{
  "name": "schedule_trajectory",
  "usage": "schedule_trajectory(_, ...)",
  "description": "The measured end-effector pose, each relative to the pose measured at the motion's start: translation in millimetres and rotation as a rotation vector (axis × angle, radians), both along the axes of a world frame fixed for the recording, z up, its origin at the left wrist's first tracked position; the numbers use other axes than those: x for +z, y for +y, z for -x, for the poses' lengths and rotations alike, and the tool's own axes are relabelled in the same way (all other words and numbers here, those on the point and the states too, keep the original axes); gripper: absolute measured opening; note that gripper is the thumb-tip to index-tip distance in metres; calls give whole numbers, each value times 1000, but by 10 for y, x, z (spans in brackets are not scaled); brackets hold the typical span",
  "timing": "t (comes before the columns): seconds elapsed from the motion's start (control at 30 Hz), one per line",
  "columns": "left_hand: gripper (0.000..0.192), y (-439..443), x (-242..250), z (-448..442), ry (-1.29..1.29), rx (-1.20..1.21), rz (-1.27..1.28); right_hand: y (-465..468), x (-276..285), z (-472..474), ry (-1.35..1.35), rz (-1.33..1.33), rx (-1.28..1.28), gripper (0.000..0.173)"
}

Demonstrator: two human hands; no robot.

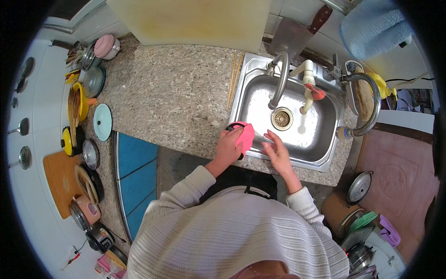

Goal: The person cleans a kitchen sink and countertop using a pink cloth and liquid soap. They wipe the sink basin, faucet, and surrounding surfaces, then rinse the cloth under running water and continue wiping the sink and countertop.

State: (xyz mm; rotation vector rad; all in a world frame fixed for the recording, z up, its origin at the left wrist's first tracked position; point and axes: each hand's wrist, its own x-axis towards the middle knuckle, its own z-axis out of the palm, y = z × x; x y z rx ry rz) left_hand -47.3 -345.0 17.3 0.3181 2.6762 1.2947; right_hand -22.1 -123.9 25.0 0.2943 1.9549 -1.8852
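Note:
A pink cloth [247,136] is gripped in my left hand [229,146] at the sink's near left corner. Something black and curved shows at the cloth's upper edge and a dark bit below it; I cannot tell what it is. My right hand [277,152] is over the near edge of the stainless steel sink [315,151], fingers apart and holding nothing. A curved metal faucet [284,80] reaches over the basin, near the drain strainer [282,119]. Two wooden chopsticks [234,81] lie on the granite countertop [174,94] along the sink's left side.
A large cutting board [195,21] and a cleaver [291,36] stand against the back wall. Beside the sink are a white pipe with a red valve handle [315,92] and another curved faucet [374,101]. Lids, including a light blue one [102,122], pots and bowls line the left.

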Motion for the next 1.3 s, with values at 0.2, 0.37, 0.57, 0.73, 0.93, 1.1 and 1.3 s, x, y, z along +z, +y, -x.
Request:
schedule_trajectory(0.2,43,166,142,165,-473,117,-724,-354,-139,294,-114,300,-293,52)
schedule_trajectory(0.37,26,-222,63,1058,-128,317,7,-253,-198,425,-54,207,-315,50)
schedule_trajectory(0.57,34,-106,-183,1413,-79,328,298,-572,17,411,430,-398,-96,59)
schedule_trajectory(0.73,32,-315,-340,1401,-196,361,331,-896,169,639,651,-696,56,65)
schedule_trajectory(0.93,24,-818,-436,1129,-83,394,241,-1156,-252,1230,818,-905,389,64)
schedule_trajectory(1.1,21,-1092,-341,841,76,427,33,-1144,-528,2291,856,-1149,166,56)
schedule_trajectory(1.3,19,-1188,-204,590,58,400,-78,-1192,-452,2402,802,-1224,135,58)
